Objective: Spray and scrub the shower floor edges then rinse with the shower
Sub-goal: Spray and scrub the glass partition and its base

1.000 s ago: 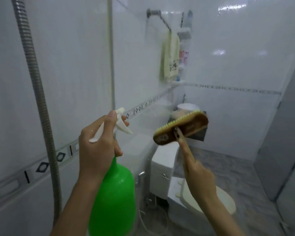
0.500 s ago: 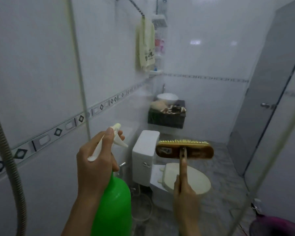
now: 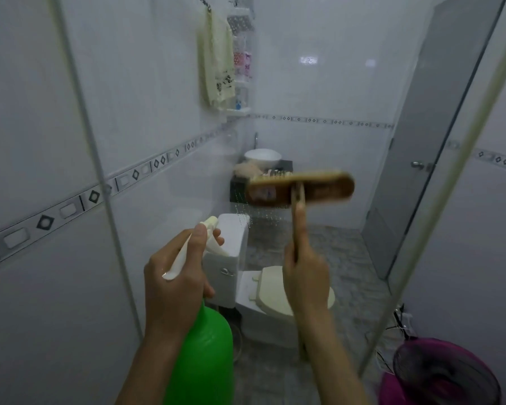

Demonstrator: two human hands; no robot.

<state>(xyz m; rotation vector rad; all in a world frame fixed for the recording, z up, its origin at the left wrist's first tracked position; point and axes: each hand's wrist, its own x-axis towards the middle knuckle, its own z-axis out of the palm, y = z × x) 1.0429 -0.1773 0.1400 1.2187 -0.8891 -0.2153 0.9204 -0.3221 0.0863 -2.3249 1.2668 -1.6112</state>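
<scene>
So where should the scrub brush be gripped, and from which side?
Grip the scrub brush by its handle, from the near end below the wide head, as the right hand does: the handle runs down toward the person, bristles facing away.

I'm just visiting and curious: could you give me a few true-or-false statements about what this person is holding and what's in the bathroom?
1. The left hand grips a green spray bottle. True.
2. The right hand is empty. False: it grips the handle of a wooden scrub brush.
3. The toilet lid is down. True.
4. The scrub brush rests on the toilet lid. False: it is held up in the air.
5. A towel hangs on the wall. True.
</scene>
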